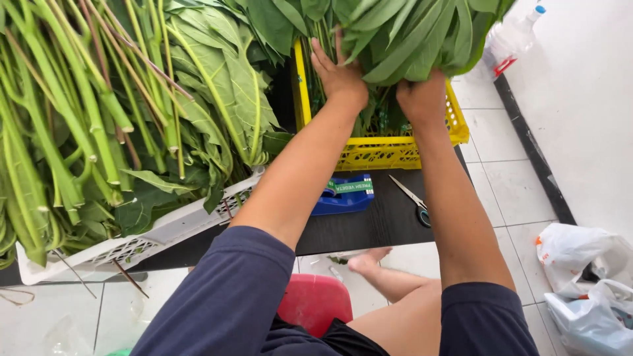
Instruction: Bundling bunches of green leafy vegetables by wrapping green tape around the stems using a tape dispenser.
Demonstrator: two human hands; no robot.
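Head view: my left hand (339,76) and right hand (422,99) are both gripping a bunch of broad green leafy stems (402,39), fingers closed into the foliage, over the yellow perforated plastic crate (379,153) at the dark table's (376,221) far edge. A blue tape dispenser (343,194) and grey scissors (412,201) are lying near its front edge; a white crate of long-stemmed greens (125,247) is overhanging the left corner.

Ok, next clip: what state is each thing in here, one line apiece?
left hand: gripping the leafy bundle
right hand: gripping the same bundle
leafy bundle: held upright over the yellow crate
yellow crate: on the table, greens inside
white crate: heaped with long-stemmed greens
scissors: lying closed on the table
blue tape dispenser: resting on the table, untouched
plastic bags: crumpled on the floor
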